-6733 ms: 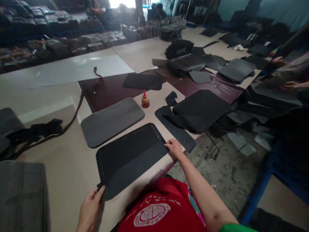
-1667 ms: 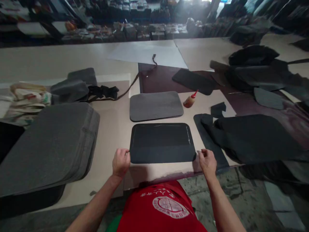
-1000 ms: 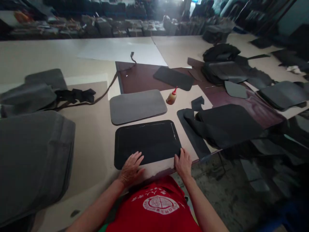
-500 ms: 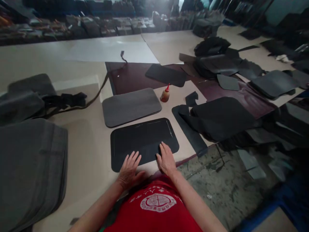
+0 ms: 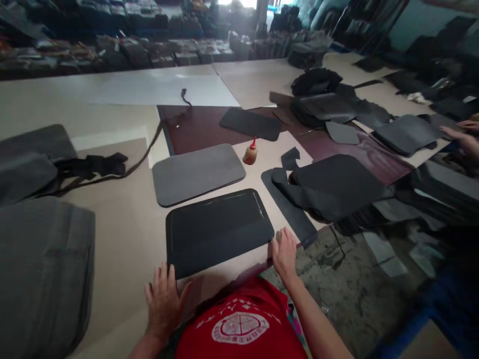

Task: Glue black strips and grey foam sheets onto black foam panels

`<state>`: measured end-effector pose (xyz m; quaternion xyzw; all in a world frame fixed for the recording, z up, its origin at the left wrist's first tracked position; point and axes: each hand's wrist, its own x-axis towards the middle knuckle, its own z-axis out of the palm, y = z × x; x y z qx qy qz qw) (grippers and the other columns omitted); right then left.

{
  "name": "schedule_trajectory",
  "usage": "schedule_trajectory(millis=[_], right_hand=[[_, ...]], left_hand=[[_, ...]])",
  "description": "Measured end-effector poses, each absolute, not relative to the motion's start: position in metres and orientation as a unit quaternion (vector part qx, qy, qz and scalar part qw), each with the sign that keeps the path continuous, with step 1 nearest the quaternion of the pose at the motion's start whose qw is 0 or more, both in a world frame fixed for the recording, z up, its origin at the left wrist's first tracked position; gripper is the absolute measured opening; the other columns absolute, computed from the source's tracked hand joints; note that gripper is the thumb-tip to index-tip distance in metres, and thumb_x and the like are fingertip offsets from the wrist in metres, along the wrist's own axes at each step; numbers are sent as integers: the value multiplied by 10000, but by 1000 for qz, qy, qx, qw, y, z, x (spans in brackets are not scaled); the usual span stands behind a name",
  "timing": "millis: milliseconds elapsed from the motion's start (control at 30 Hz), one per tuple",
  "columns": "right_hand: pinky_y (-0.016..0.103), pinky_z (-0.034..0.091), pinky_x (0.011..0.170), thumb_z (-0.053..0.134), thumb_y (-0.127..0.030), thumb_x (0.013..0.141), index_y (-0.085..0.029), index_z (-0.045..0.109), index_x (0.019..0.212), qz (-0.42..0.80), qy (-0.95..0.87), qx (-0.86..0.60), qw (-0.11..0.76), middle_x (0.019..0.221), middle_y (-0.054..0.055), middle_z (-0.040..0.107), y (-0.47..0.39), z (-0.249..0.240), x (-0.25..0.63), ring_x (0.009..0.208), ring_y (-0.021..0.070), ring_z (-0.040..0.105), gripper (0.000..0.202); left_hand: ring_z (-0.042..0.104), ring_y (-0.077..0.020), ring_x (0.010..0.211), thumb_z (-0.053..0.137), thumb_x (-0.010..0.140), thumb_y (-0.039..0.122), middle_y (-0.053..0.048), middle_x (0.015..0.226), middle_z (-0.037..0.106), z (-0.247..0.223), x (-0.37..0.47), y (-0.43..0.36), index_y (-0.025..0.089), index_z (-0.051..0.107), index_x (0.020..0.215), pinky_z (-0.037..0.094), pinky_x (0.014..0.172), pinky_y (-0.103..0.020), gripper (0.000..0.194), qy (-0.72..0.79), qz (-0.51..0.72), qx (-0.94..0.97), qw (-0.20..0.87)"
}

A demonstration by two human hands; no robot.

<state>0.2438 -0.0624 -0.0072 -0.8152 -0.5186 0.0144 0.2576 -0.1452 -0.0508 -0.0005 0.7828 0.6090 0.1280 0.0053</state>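
Note:
A black rounded panel point(image 5: 220, 232) lies flat near the table's front edge, with thin shiny lines along its far and side edges. My left hand point(image 5: 164, 299) is open at its near left corner, fingers spread on the table. At the near right corner is my right hand point(image 5: 285, 253), fingers extended and a little apart, holding nothing. Just beyond the panel lies a grey rounded panel point(image 5: 198, 174). A small bottle point(image 5: 250, 153) with a red pointed tip stands upright to the right of the grey panel.
A tall stack of grey panels point(image 5: 45, 269) fills the left. Black pieces point(image 5: 337, 187) lie on the right. A dark strap point(image 5: 149, 149) crosses the table point(image 5: 123, 224). Another person's hands point(image 5: 464, 134) show at the far right edge.
My hands have moved apart, from the black panel's near edge out to its two near corners. Another person's hands have come into view on the right. The view has shifted slightly.

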Motion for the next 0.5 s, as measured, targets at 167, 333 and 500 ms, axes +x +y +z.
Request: schedule_trajectory(millis=[167,333,500], right_hand=[[413,406,1042,460,-183,919,-160,633,1212,83,-614,-745,247,1249,134,600,-28,8,228,1177,261,495,341],[377,413,909,506,-25,740,-179,722,961,124,-625,-743,206,974,106,624,-20,15,246,965,249,506,345],[331,397,847,488,-22,769,-195,717,716,150,-637,-730,200,860,72,602,-33,17,292,907,220,490,292]], left_hand=[[283,-364,1462,377,980,508,-196,1521,426,-3,-119,-24,140,346,1511,142,1179,-627,647,497,143,856,7],[400,-337,1391,501,931,507,-179,1450,517,-15,-94,-1,111,514,1396,180,1196,-516,611,405,130,905,-9],[409,-328,1387,498,937,479,-185,1458,505,-19,-91,-5,109,506,1402,190,1193,-518,594,433,122,893,2]])
